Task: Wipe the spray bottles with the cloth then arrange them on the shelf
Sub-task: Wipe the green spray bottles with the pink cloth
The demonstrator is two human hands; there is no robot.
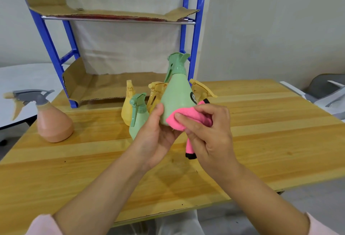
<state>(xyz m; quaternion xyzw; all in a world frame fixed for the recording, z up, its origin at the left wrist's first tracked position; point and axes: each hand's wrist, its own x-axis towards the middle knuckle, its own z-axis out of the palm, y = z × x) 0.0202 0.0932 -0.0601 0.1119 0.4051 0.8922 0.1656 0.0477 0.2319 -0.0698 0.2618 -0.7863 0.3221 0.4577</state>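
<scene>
Wooden table (261, 141): shelf (195, 48), peach bottle (54, 122), small green bottle (139, 120), yellow bottles (127, 107).

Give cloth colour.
The cloth is bright pink with black edging; head view shows it best.

A plain, bare workroom: blank pale walls (270, 20), a wooden bench (261, 122), and on its far side a blue metal shelf rack (196, 29) lined with cardboard (104, 85). A white sheet (127, 48) hangs behind it, and a white table (22, 77) stands far left.
</scene>
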